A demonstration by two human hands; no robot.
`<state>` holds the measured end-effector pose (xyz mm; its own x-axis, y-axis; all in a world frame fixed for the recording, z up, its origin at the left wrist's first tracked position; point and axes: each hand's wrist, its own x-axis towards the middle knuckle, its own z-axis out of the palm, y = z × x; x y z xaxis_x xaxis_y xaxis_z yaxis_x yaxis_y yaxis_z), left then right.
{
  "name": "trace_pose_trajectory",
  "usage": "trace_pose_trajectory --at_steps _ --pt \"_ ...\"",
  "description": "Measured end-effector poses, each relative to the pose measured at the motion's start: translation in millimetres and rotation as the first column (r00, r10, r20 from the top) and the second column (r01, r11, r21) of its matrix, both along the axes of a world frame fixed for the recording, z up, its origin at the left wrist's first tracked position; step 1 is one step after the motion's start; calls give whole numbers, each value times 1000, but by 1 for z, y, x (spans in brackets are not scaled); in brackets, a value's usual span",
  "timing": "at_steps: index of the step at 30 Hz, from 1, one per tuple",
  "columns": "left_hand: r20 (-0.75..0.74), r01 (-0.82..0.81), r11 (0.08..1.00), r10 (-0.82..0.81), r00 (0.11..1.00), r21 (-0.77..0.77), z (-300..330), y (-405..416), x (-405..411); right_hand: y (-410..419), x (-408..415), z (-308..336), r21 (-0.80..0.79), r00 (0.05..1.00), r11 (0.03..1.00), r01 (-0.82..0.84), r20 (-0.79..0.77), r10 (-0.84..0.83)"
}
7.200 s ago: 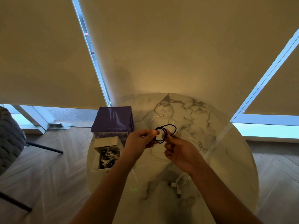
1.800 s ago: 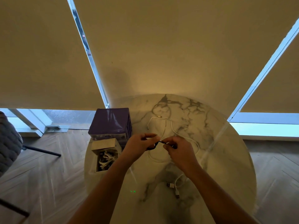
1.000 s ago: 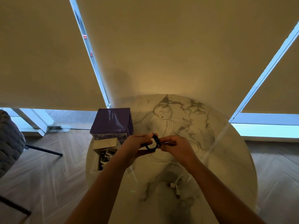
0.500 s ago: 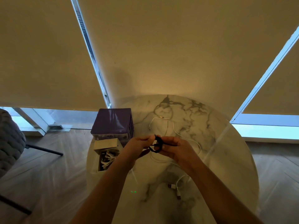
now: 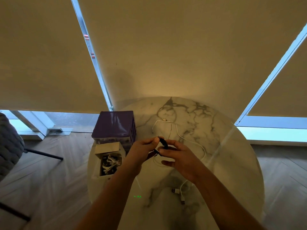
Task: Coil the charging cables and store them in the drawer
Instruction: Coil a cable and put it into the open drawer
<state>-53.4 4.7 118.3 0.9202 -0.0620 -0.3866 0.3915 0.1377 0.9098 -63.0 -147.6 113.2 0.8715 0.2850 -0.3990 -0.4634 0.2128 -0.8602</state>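
A small black cable coil (image 5: 163, 143) is held above the round marble table (image 5: 232, 163) between both hands. My left hand (image 5: 142, 151) pinches its left side with thumb and fingers. My right hand (image 5: 176, 155) grips the right side, fingers curled round it. Loose white charging cables (image 5: 191, 140) lie uncoiled on the table behind and under the hands, with USB plugs (image 5: 178, 193) near the front. The pulled-out white drawer (image 5: 108, 148) at the left holds several coiled white cables (image 5: 110, 163). It belongs to the purple drawer unit (image 5: 114, 125).
The drawer unit stands at the table's left edge. Roller blinds and window frames rise behind the table. A grey knitted chair (image 5: 10, 146) stands on the wooden floor at the far left.
The large black loops from seven seconds ago are now wound into a tight small coil. Over the last second both hands stayed close together, turning the coil slightly.
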Motion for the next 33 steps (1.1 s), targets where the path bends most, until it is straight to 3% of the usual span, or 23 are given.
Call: trace_pose_trajectory --at_steps 6,10,14,18,23,29,33 --pt "72 -74 997 74 995 -10 -6 -9 -5 12 -1 -4 4 991 991 133 -15 -133" --pt "78 -152 988 153 985 -27 -12 -10 -8 23 -3 -9 -114 976 969 219 34 -217" --pt "58 -102 993 99 993 66 -14 -10 -7 24 -5 -17 -244 970 939 243 69 -233" --pt "58 -61 984 52 997 166 -12 -9 -4 21 -6 -22 -381 968 895 232 177 -176" --pt "24 -119 982 116 993 149 -11 -6 -3 18 -7 -25 -537 948 810 235 310 -70" --pt "-110 -176 983 181 977 55 -12 -5 -5 14 -9 -27 -772 834 559 301 497 238" --pt "-159 -132 991 134 978 23 -10 -3 -7 12 -7 -28 -819 824 487 302 481 298"
